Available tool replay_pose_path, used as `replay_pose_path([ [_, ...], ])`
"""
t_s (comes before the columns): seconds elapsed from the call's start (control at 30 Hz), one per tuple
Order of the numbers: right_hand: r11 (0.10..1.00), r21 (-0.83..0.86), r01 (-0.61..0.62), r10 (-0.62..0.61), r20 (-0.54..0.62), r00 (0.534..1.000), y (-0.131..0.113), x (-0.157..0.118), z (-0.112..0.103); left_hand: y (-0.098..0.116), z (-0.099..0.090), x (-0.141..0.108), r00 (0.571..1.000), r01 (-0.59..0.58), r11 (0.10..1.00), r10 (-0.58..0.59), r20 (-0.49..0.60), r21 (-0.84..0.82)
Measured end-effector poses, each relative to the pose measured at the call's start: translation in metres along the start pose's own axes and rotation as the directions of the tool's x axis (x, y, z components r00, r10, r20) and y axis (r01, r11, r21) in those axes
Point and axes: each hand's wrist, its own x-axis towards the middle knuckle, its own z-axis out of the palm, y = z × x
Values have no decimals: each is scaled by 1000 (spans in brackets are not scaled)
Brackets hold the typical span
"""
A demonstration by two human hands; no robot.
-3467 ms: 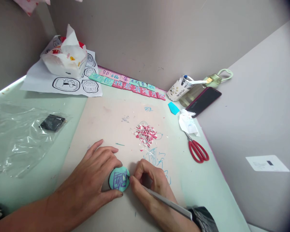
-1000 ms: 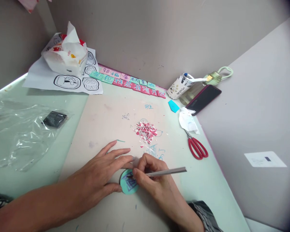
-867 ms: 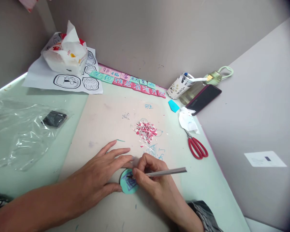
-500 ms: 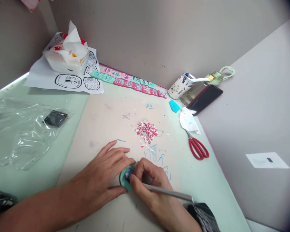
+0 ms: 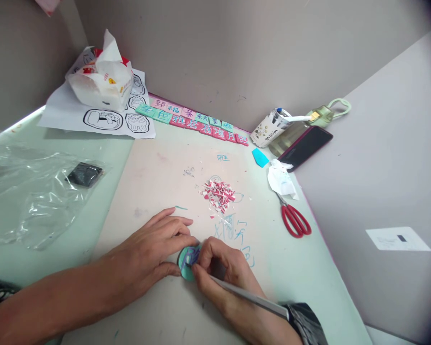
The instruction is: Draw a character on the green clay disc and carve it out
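A round green piece [image 5: 184, 272] with purple markings lies on the beige board [image 5: 154, 167], low in the middle of the view. My left hand [image 5: 161, 247] steadies its left side, thumb and index finger at its edge, the other fingers spread over the board. In my right hand [image 5: 224, 270] is a thin metallic carving tool [image 5: 255, 298], pinched between thumb and fingers, its tip on the face of the green piece. Its shaft runs back to the lower right, over my wrist. Red and white shavings [image 5: 219, 195] are heaped just beyond my hands.
Clear plastic [image 5: 32, 206] lies left with a black packet [image 5: 85, 174]. Behind are a tissue pack [image 5: 102, 84], drawings [image 5: 66, 115] and lettered pink and green tiles [image 5: 197, 125]. At right are red scissors [image 5: 296, 220], crumpled tissue [image 5: 282, 179], a phone [image 5: 307, 147] and a can [image 5: 267, 128].
My left thumb has slid up and back slightly along the green piece. The tool's rear end has dropped lower, and more of the purple marking shows.
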Motion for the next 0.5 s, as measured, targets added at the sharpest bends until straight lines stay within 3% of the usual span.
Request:
replay_pose_path([
  [0.5, 991, -89, 97, -94, 34, 995, -4, 3, -3, 6, 0, -2, 1000, -4, 1000, 4, -5, 29],
])
